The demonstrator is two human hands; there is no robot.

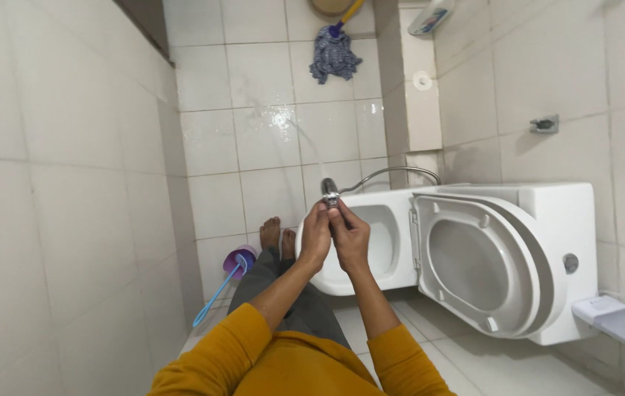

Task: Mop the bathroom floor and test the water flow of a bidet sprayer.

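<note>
My left hand [315, 236] and my right hand [350, 236] are both closed around the handle of a chrome hand sprayer [329, 191], held up over the front of the white toilet bowl [382, 242]. A thin jet of water leaves the sprayer head toward the wet floor tiles [283, 125] ahead. Its metal hose [393, 172] curves back to the right wall. The toilet seat and lid [485, 257] stand raised against the cistern [558, 220].
A purple toilet-brush holder with a blue handle [228, 275] stands by my bare feet [277, 236] at the left wall. A blue mop [334, 51] lies at the far end. A wall bracket [545, 123] and a white ledge [620, 319] are on the right.
</note>
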